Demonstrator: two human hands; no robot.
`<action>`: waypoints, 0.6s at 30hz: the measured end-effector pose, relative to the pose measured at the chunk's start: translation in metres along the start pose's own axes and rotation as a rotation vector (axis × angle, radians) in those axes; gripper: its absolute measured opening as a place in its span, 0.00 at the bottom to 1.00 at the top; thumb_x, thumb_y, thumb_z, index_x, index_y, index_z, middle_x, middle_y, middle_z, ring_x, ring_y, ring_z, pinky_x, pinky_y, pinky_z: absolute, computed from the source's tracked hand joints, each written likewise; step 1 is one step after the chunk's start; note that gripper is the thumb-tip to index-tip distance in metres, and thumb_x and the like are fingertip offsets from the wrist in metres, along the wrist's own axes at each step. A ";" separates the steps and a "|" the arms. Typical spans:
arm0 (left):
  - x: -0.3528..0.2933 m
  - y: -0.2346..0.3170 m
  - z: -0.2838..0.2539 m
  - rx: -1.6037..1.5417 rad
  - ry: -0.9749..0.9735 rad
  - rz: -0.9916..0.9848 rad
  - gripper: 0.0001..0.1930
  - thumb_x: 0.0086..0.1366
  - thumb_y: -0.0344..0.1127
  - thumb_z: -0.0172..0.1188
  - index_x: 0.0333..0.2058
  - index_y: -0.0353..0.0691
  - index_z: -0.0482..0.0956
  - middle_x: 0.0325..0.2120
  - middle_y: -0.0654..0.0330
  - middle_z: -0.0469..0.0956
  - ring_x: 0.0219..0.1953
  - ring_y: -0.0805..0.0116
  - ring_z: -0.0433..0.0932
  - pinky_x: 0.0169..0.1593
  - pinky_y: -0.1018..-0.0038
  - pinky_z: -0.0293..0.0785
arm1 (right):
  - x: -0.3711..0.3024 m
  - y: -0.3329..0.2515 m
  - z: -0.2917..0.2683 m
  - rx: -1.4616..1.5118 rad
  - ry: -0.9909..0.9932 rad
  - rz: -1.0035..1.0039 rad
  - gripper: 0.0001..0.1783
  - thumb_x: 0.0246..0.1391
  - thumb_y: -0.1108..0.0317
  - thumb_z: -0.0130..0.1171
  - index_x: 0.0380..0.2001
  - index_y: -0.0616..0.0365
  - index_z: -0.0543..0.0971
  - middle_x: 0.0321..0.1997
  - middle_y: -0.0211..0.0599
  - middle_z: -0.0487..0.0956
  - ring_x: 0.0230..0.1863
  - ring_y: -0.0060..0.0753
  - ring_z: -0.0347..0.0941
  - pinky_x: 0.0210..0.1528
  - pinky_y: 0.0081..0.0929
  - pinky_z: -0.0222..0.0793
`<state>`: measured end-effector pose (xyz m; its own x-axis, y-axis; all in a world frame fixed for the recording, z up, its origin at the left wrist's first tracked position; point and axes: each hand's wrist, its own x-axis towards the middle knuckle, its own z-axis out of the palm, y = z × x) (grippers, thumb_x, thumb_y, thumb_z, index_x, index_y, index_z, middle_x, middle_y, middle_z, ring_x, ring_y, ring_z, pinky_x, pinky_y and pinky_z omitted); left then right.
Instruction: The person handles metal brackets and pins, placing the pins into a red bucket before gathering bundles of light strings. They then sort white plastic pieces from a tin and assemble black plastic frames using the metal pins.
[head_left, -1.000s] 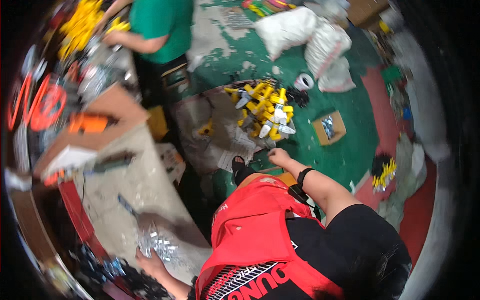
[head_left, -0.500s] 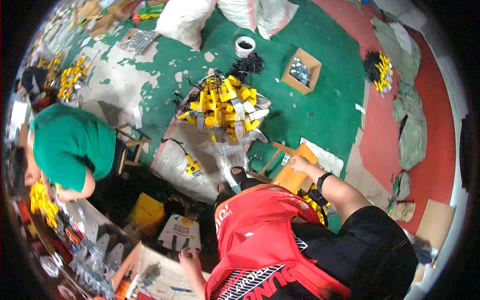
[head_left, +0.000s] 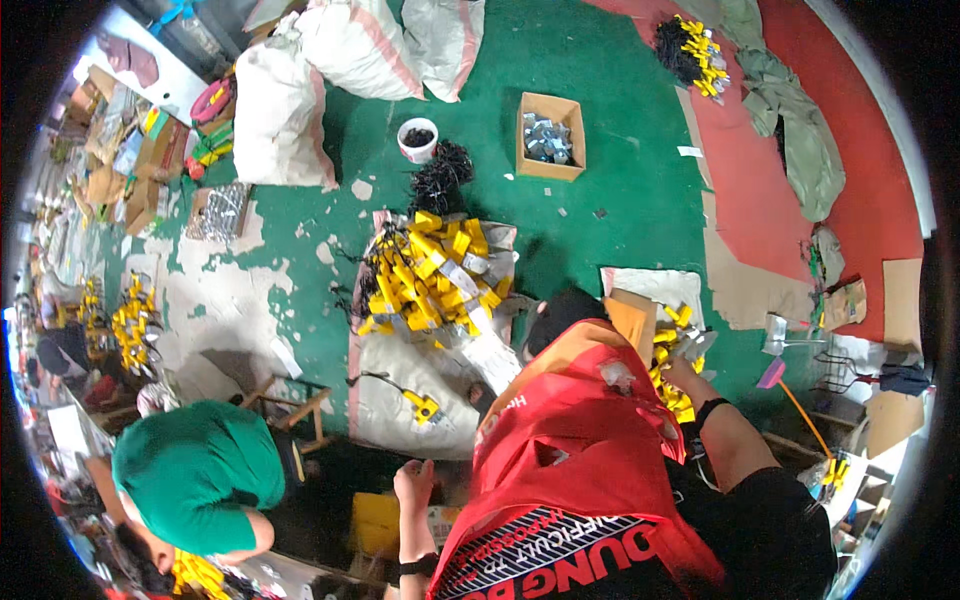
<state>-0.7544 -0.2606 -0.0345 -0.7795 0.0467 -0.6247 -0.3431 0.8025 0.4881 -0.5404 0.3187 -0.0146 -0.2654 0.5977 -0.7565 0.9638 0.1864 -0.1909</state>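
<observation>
My right hand (head_left: 686,378) reaches into a pile of yellow parts (head_left: 676,404) with grey pieces, right beside an orange wooden board (head_left: 630,320). Its fingers are partly lost among the parts, so I cannot make out whether it grips one. My left hand (head_left: 413,484) is raised with its fingers curled in, and nothing shows in it. Ahead of me, a large heap of yellow parts (head_left: 425,275) with metal plates and black cables lies on white sacking (head_left: 375,360). One yellow part (head_left: 421,406) with a cable lies alone on that sacking.
To the left a person in a green shirt (head_left: 200,475) bends over, near a wooden stool (head_left: 310,415). Farther off stand white sacks (head_left: 280,120), a white bucket (head_left: 418,140) and a cardboard box (head_left: 550,135) of metal pieces. A broom (head_left: 795,405) leans at right.
The view has shifted, with more of the far floor showing. My right hand has moved off the orange board to the yellow parts beside it. My left hand's fingers have curled in.
</observation>
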 end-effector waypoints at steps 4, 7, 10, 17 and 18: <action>0.019 0.100 -0.021 0.182 0.144 0.099 0.14 0.48 0.41 0.56 0.15 0.35 0.72 0.13 0.46 0.71 0.20 0.48 0.74 0.26 0.59 0.68 | 0.046 -0.021 -0.029 -0.251 -0.088 -0.038 0.17 0.42 0.61 0.58 0.34 0.61 0.78 0.34 0.50 0.79 0.31 0.45 0.77 0.35 0.38 0.74; 0.038 0.142 -0.008 0.200 0.152 -0.013 0.16 0.47 0.42 0.56 0.13 0.34 0.68 0.11 0.47 0.69 0.16 0.51 0.73 0.24 0.60 0.66 | 0.164 0.005 -0.039 -0.509 0.043 -0.345 0.12 0.40 0.64 0.56 0.29 0.58 0.80 0.26 0.44 0.79 0.30 0.48 0.76 0.32 0.38 0.73; 0.063 0.095 0.035 0.082 0.017 -0.123 0.15 0.46 0.40 0.57 0.14 0.34 0.68 0.10 0.51 0.66 0.14 0.58 0.69 0.24 0.64 0.66 | 0.308 -0.018 -0.075 -0.707 -0.051 -0.592 0.10 0.41 0.66 0.51 0.25 0.56 0.79 0.22 0.42 0.77 0.29 0.50 0.75 0.32 0.44 0.70; 0.176 0.325 0.081 -0.080 -0.314 -0.305 0.10 0.56 0.35 0.53 0.35 0.38 0.70 0.29 0.63 0.70 0.23 0.66 0.68 0.27 0.74 0.70 | 0.518 -0.128 -0.169 0.312 0.091 -0.336 0.06 0.42 0.66 0.57 0.23 0.58 0.77 0.30 0.41 0.77 0.29 0.39 0.75 0.31 0.35 0.71; 0.208 0.400 0.078 -0.478 -0.339 -0.485 0.08 0.58 0.34 0.52 0.36 0.41 0.71 0.27 0.64 0.69 0.23 0.69 0.68 0.28 0.75 0.70 | 0.543 -0.113 -0.175 -0.243 0.182 -0.621 0.07 0.40 0.66 0.60 0.25 0.56 0.77 0.30 0.38 0.77 0.29 0.36 0.74 0.28 0.32 0.70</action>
<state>-1.0131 0.1167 -0.0162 -0.3063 -0.0036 -0.9519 -0.8563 0.4379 0.2739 -0.7984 0.7586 -0.2942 -0.7873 0.4409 -0.4310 0.6036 0.6937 -0.3930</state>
